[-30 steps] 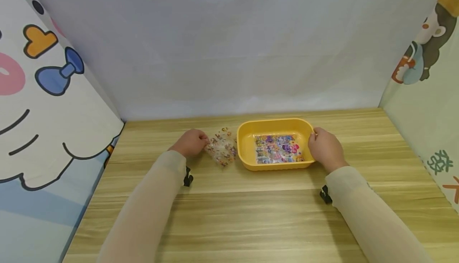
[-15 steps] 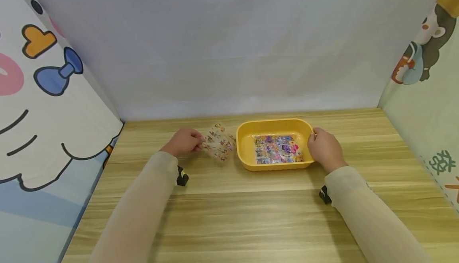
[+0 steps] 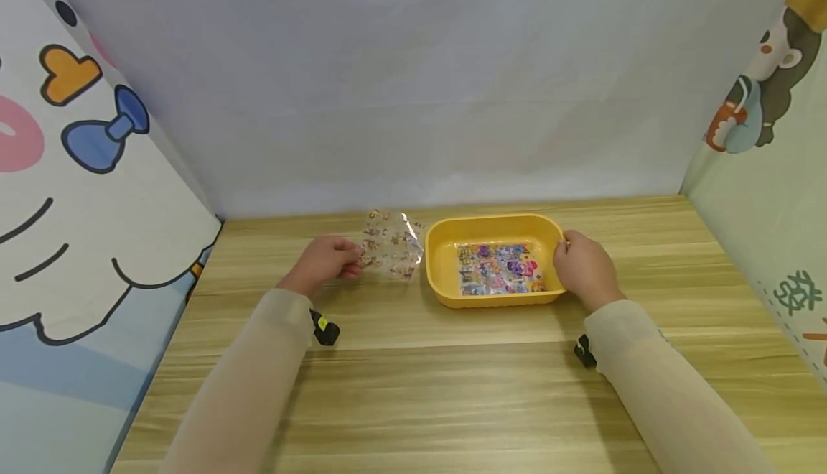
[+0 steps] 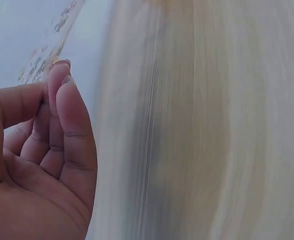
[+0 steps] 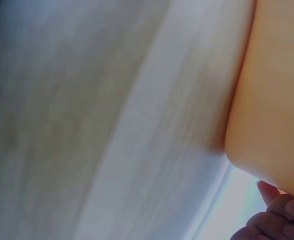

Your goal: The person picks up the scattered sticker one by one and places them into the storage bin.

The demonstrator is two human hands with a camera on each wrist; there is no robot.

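Between thumb and fingertips, my left hand (image 3: 326, 264) pinches the left edge of a clear plastic sheet (image 3: 390, 243) printed with small figures. It stands tilted up just left of a yellow tray (image 3: 452, 300), and its right edge comes close to the rim; I cannot tell if they touch. In the left wrist view a corner of the sheet (image 4: 57, 42) shows beyond the pinching fingertips (image 4: 77, 107). My right hand (image 3: 586, 269) grips the tray's right rim, and its curled fingers (image 5: 274, 222) show under the tray wall (image 5: 269, 100) in the right wrist view. A colourful printed sheet (image 3: 500, 271) lies flat in the tray.
All of this is on a wood-grain table (image 3: 439, 395). A pale grey curtain (image 3: 426, 93) hangs behind its far edge. Panels with cartoon figures stand at the left (image 3: 84, 194) and right (image 3: 769, 194).
My left hand has shifted left and lifted the clear sheet, which now stands higher and spreads flatter. The right hand and the tray have hardly moved.
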